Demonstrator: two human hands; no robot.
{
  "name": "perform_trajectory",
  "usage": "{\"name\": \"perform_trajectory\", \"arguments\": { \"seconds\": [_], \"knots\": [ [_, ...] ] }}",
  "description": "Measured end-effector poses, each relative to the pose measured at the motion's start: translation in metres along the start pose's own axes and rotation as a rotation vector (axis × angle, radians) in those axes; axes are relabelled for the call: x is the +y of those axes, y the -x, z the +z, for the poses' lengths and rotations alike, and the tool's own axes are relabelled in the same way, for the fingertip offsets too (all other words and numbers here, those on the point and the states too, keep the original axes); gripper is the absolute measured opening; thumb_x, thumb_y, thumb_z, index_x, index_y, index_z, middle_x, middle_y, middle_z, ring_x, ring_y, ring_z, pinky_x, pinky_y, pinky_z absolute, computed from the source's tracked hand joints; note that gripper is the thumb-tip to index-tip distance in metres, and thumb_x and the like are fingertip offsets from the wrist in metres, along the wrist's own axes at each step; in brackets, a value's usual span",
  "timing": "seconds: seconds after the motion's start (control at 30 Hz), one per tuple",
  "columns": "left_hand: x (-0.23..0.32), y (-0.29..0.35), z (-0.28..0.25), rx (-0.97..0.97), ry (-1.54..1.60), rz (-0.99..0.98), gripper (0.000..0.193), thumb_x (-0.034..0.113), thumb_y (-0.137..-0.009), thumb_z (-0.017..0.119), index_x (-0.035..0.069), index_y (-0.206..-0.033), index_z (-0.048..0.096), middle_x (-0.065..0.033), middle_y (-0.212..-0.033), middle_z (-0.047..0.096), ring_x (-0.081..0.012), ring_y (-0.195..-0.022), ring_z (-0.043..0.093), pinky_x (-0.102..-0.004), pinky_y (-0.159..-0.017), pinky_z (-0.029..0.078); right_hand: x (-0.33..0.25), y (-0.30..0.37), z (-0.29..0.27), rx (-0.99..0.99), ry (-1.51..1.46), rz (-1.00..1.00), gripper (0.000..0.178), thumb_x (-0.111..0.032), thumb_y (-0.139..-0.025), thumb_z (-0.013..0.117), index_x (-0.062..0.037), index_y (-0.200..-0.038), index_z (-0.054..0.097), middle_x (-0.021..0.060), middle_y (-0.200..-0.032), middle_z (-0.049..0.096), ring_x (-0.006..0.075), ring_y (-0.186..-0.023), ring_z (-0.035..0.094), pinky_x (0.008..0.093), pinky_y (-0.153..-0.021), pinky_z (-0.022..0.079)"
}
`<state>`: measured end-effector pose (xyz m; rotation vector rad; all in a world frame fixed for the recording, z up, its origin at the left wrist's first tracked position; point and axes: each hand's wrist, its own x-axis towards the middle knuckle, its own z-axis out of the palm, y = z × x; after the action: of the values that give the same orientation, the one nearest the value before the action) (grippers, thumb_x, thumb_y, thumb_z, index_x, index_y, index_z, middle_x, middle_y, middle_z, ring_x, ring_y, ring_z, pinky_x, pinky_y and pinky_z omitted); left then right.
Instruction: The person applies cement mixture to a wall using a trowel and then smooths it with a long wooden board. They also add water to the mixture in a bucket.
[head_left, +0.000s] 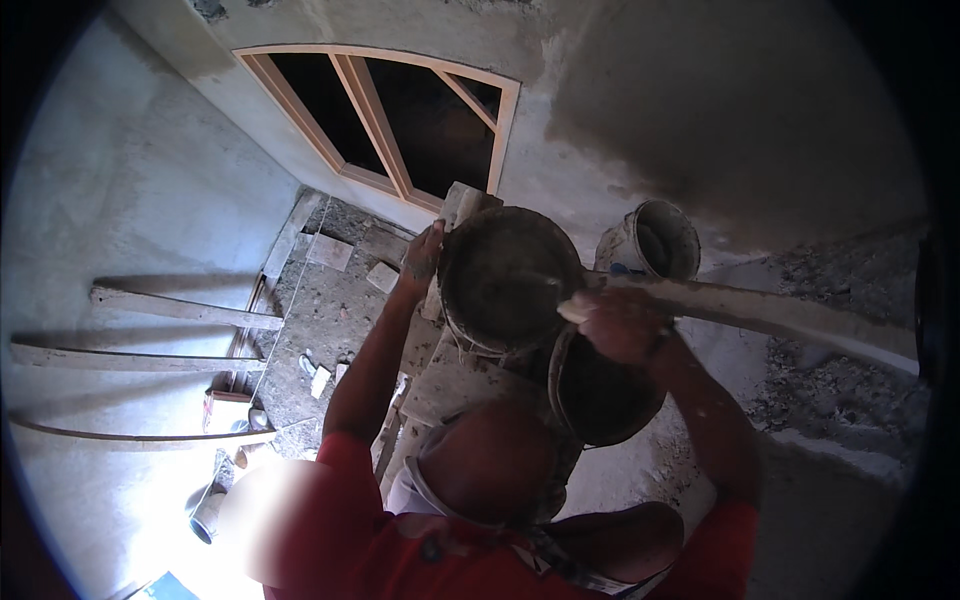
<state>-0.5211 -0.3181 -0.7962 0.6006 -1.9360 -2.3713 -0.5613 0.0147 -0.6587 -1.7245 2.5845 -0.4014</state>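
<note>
A large dark bucket point(512, 235) with grey, wet-looking mortar point(490, 290) inside stands before me at the middle. At its left, my left hand point(424, 255) rests against the edge of a wooden block point(466, 200), fingers stretched upward. My right hand point(625, 328) is closed around a tool with a pale handle point(573, 309), at the bucket's right rim. The tool's far end is blurred over the mortar, so its kind cannot be made out. Below that hand, a second dark bucket point(605, 395) stands partly under the first one's rim.
A mortar-smeared pale bucket point(650, 240) stands at the wall, behind a long wooden plank point(780, 315) running right. A wooden window frame point(375, 120) is set in the far wall. Several boards point(140, 360) lean at the left wall, and rubble point(320, 370) litters the floor below.
</note>
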Motion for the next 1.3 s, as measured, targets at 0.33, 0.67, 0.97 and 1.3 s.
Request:
{"name": "perform_trajectory", "arguments": {
  "seconds": [0.33,0.67,0.97,1.3],
  "knots": [
    [0.008,-0.038,0.011,-0.267,0.127,-0.209,0.091,0.073,-0.082,0.036,-0.002,-0.133,0.043,-0.0149,-0.132,0.047,-0.0244,-0.122,0.044,-0.0349,-0.105,0.03,0.008,0.009,0.023,0.164,-1.44,1.191,0.036,-0.031,-0.09,0.049,-0.0105,-0.119,0.048,0.0056,-0.067,0.053,0.0127,-0.046,0.049,0.0263,-0.038,0.04],
    [-0.005,-0.045,-0.001,-0.307,0.487,-0.31,0.093,0.076,-0.082,0.021,0.002,-0.134,0.042,-0.0152,-0.135,0.044,-0.0258,-0.125,0.04,-0.0365,-0.109,0.026,0.009,-0.025,0.073,-0.094,-1.186,0.838,0.039,-0.032,-0.088,0.054,-0.0098,-0.12,0.054,0.0058,-0.065,0.057,0.0135,-0.046,0.052,0.028,-0.04,0.042],
    [-0.024,-0.042,-0.002,-0.426,0.161,-0.024,0.082,0.069,-0.087,0.022,0.003,-0.135,0.037,-0.0144,-0.135,0.042,-0.0279,-0.125,0.041,-0.0388,-0.106,0.029,-0.015,0.0,-0.015,-0.088,-0.117,0.4,0.041,-0.037,-0.083,0.056,-0.0063,-0.109,0.062,0.0205,-0.087,0.065,0.0338,-0.082,0.064,0.044,-0.08,0.048],
    [-0.048,-0.04,0.0,-0.12,-0.691,0.955,0.046,0.014,-0.094,0.045,0.012,-0.138,0.032,-0.0199,-0.115,0.055,-0.0468,-0.111,0.047,-0.0479,-0.09,0.043,0.022,-0.122,-0.055,-0.605,-0.164,0.825,0.038,-0.034,-0.076,0.059,0.0015,-0.087,0.065,0.0193,-0.089,0.066,0.0292,-0.085,0.066,0.0395,-0.076,0.052]
  ]
}}
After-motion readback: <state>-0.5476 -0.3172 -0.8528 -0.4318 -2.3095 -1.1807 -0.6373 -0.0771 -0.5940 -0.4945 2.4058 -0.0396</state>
